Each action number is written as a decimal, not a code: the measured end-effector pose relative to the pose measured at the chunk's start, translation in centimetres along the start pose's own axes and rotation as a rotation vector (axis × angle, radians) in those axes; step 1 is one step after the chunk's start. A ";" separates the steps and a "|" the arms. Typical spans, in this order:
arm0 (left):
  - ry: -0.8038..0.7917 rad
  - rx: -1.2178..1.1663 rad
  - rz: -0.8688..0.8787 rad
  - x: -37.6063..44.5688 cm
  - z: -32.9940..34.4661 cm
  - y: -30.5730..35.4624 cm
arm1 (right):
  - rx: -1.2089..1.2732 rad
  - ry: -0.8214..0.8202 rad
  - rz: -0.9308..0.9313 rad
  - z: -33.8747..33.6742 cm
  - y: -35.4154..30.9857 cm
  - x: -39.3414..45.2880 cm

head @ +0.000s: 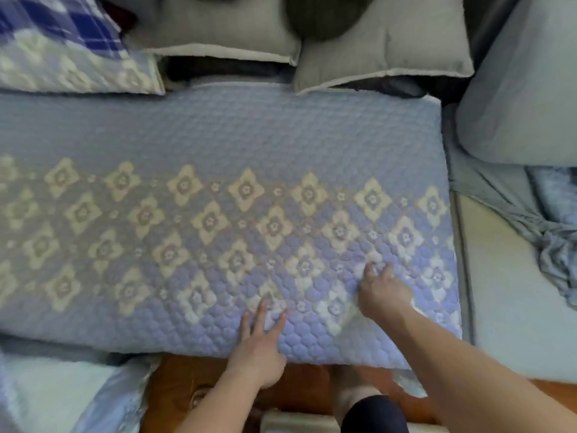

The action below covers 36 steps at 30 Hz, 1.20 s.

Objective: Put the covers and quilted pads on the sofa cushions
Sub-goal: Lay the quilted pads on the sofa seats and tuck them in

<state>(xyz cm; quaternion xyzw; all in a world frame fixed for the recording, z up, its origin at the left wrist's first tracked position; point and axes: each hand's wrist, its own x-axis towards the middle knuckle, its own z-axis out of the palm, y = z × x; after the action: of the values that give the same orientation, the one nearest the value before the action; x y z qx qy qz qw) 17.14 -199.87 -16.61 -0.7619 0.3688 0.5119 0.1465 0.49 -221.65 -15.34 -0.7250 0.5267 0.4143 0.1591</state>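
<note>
Two hands rest flat on the quilted pad (218,195), which lies spread over the sofa seat: the left hand (259,345) near its near edge with straight fingers, the right hand (382,290) farther right, fingers loosely spread, pressing. Two grey cushions (384,54) lean at the far side. No writing is readable.

The quilted pad (218,189) runs out past the left edge, so its full length cannot be told, and it hides the seat cushion beneath. A dark rounded thing (324,17) at the top edge is cut off and too blurred to name. The plaid cloth (59,23) in the top left corner is smeared. The right hand (382,292) is blurred, its fingertips unclear.
</note>
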 end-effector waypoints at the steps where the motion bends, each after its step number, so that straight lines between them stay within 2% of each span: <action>1: -0.028 -0.061 -0.007 -0.7 -1.7 -1.4 | 0.035 -0.034 -0.021 -1.0 -1.9 -1.3; 4: 0.012 -0.355 -0.087 -5.4 -5.7 -7.6 | 0.032 -0.080 -0.207 -3.6 -9.0 -7.5; 6: 0.057 -0.487 -0.061 -10.4 -6.9 -14.0 | -0.006 -0.104 -0.288 -4.7 -15.1 -12.3; 8: 0.168 -0.563 -0.078 -16.3 -7.1 -21.6 | -0.098 -0.106 -0.376 -5.4 -21.7 -17.2; 13: 0.387 -0.882 -0.360 -29.5 -3.8 -39.4 | -0.229 -0.067 -0.632 -7.9 -37.5 -28.7; 16: 0.544 -1.083 -0.547 -34.5 -0.4 -45.9 | -0.189 -0.071 -0.738 -8.7 -45.0 -33.8; 20: 0.668 -1.382 -0.716 -38.1 3.2 -49.0 | -0.190 -0.104 -0.866 -8.9 -52.0 -37.4; 24: 0.730 -1.537 -0.762 -38.9 3.2 -49.2 | -0.382 -0.147 -0.909 -8.8 -56.8 -38.8; 28: 0.752 -1.567 -0.726 -39.1 1.0 -49.1 | -0.468 -0.132 -0.935 -8.3 -62.5 -38.3; 32: 0.668 -1.499 -0.726 -36.4 -0.6 -50.5 | -0.467 -0.170 -0.920 -6.7 -67.7 -34.7; 36: 0.595 -1.449 -0.669 -32.1 -4.2 -52.1 | -0.225 -0.271 -0.727 -5.4 -70.0 -29.5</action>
<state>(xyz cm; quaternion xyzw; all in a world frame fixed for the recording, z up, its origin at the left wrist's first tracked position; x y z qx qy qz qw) 50.49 -153.45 5.70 -0.8392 -0.2713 0.3296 -0.3368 62.49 -179.02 -3.83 -0.8156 0.1615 0.4782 0.2829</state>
